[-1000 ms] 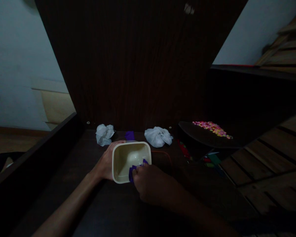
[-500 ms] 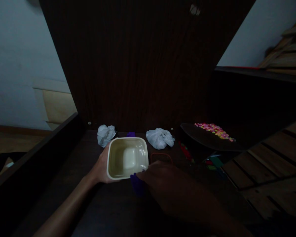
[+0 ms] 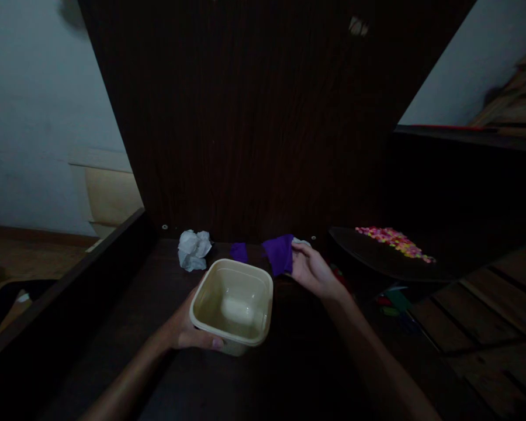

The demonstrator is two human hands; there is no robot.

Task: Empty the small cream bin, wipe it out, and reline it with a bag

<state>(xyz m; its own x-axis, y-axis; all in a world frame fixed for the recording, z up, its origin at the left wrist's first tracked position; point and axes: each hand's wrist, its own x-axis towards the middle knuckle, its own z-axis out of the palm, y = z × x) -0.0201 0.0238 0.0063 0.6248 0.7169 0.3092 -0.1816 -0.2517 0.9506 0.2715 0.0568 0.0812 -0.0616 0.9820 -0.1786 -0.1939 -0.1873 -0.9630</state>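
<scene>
My left hand point(image 3: 188, 327) grips a cream plastic container point(image 3: 232, 301) by its left side, with the thumb along the front wall. The container is tilted towards me and its inside looks bare. My right hand point(image 3: 313, 269) pinches a purple cloth point(image 3: 279, 254) by its right edge, out beyond the container's far right corner. Behind that cloth, a white crumpled bag point(image 3: 301, 241) is mostly hidden. Another small purple piece of cloth point(image 3: 239, 252) lies just past the container's far rim.
A white crumpled bag point(image 3: 193, 249) sits against the dark back panel point(image 3: 254, 128). To the right, a dark corner shelf point(image 3: 355, 248) bears many small pink and yellow pieces point(image 3: 394, 241). A raised dark side board point(image 3: 65, 286) runs along the left.
My right hand has moved from the container's near right corner, away from me, carrying the purple cloth over the right white bag. The container has shifted slightly nearer and turned.
</scene>
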